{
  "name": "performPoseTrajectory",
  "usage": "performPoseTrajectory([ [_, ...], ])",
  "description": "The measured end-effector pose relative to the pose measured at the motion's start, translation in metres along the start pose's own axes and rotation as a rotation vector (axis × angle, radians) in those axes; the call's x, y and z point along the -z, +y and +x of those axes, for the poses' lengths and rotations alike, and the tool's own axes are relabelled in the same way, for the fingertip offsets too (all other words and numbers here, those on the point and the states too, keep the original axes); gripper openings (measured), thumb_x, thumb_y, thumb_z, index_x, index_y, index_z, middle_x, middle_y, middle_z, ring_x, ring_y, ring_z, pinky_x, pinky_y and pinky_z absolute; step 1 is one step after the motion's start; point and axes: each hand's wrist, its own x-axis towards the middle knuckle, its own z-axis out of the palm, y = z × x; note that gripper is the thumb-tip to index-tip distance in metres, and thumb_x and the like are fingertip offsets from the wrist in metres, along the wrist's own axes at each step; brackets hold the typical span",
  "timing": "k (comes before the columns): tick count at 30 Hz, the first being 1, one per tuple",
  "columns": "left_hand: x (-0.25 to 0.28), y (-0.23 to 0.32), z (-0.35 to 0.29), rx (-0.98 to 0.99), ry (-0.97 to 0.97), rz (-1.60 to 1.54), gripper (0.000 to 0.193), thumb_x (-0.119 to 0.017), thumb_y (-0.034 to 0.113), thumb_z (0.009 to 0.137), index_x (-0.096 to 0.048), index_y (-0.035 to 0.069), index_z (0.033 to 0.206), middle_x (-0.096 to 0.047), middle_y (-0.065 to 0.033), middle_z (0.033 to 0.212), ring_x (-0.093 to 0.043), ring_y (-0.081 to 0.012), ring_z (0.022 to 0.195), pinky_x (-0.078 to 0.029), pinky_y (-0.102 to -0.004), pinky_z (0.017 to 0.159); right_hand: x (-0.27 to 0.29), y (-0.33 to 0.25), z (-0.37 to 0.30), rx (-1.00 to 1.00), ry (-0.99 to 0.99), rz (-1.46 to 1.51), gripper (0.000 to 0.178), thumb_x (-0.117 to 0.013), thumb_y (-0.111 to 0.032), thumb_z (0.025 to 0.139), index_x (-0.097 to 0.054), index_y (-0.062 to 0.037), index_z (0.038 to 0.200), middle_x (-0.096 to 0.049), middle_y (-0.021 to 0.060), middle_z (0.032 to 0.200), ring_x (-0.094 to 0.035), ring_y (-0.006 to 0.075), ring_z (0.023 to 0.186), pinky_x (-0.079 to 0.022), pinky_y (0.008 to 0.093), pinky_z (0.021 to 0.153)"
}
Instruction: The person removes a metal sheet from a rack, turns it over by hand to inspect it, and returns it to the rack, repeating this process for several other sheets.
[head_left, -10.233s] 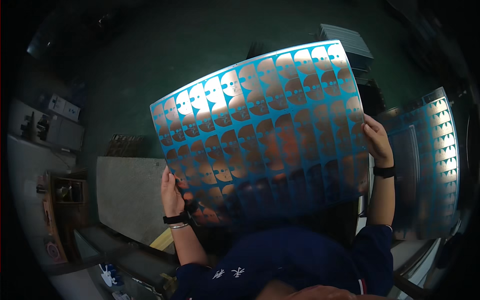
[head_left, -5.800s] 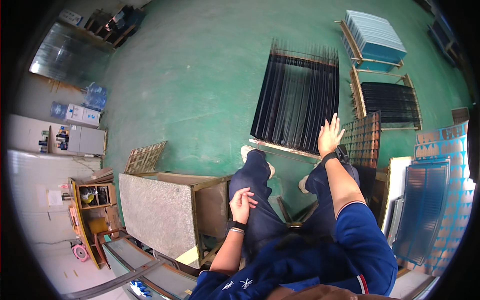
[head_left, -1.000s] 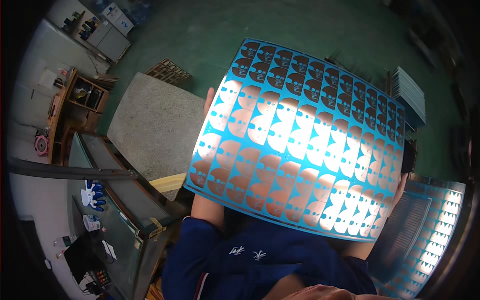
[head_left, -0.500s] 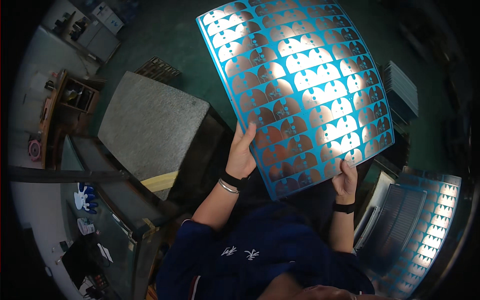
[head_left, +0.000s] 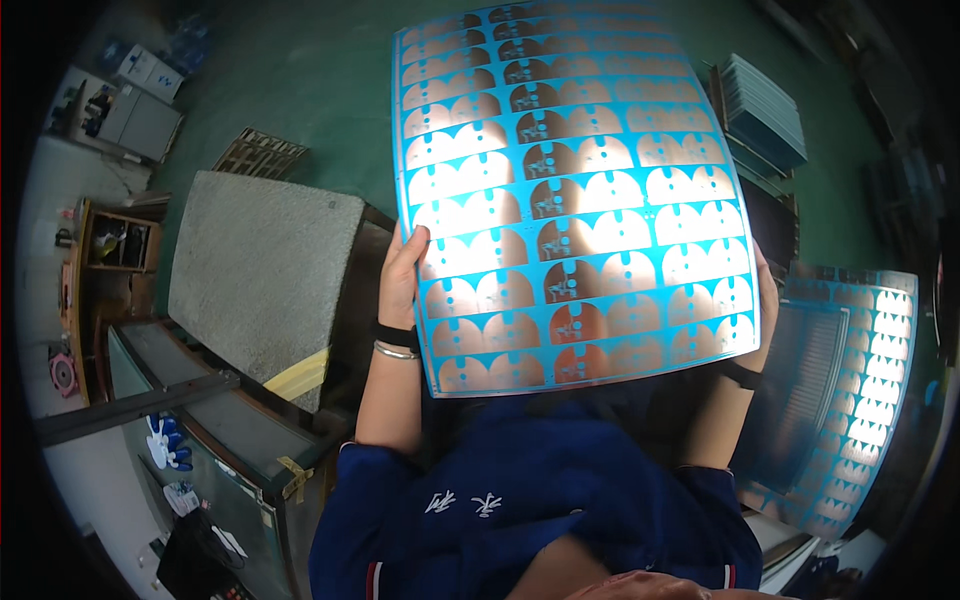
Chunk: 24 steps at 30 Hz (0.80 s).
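Observation:
A large thin panel (head_left: 590,228), blue with rows of shiny copper-coloured half-round shapes, is held up in front of me and bows slightly. My left hand (head_left: 402,275) grips its left edge, thumb on the face and the other fingers behind. My right hand (head_left: 768,300) is at the right edge near the lower corner, its fingers mostly hidden behind the panel. Bright glare crosses the panel's middle rows. To the right lies a similar blue and copper panel (head_left: 868,400), partly covered by a dark ribbed frame (head_left: 800,385).
A grey flat-topped block (head_left: 265,270) with yellow tape (head_left: 298,376) stands to the left. Beyond it is a slatted rack (head_left: 262,155). A glass-topped bench (head_left: 230,490) sits at lower left, with a blue-and-white glove (head_left: 167,443). Stacked pale sheets (head_left: 765,110) stand at far right.
The panel has turned more upright and shifted left. My right hand has gone from its bottom edge to its right edge. My left hand still grips the left edge.

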Motion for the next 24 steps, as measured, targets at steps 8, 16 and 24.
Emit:
performPoseTrajectory([
  [8,0.008,0.005,0.0,0.063,-0.046,0.054,0.036,-0.044,0.017,0.094,-0.039,0.002,0.127,-0.056,-0.0102,0.113,-0.059,-0.017,0.098,-0.053,-0.0302,0.078,-0.002,-0.003,-0.005,-0.039,0.087,-0.202,0.04,-0.048,-0.026,0.093,-0.052,0.0049,0.118,-0.063,0.0115,0.102,-0.061,0.0127,0.087,-0.049,0.0232,0.073],
  [16,0.016,0.006,0.002,0.033,-0.098,0.046,0.029,-0.044,0.016,0.094,-0.043,0.005,0.121,-0.059,-0.0063,0.104,-0.062,-0.0124,0.085,-0.055,-0.0251,0.067,0.009,0.004,0.0,-0.027,0.052,-0.241,0.037,-0.047,-0.023,0.093,-0.053,0.0046,0.116,-0.063,0.0122,0.1,-0.061,0.0137,0.087,-0.05,0.0241,0.075],
  [24,0.005,0.017,-0.008,-0.025,-0.085,0.142,0.04,-0.054,0.016,0.09,-0.041,0.005,0.126,-0.057,-0.0027,0.098,-0.057,-0.0125,0.09,-0.05,-0.026,0.078,0.046,0.01,0.014,-0.133,-0.137,-0.239,0.027,-0.048,-0.029,0.093,-0.057,-0.0053,0.085,-0.054,-0.0036,0.071,-0.047,0.0039,0.06,-0.035,0.0165,0.054],
])
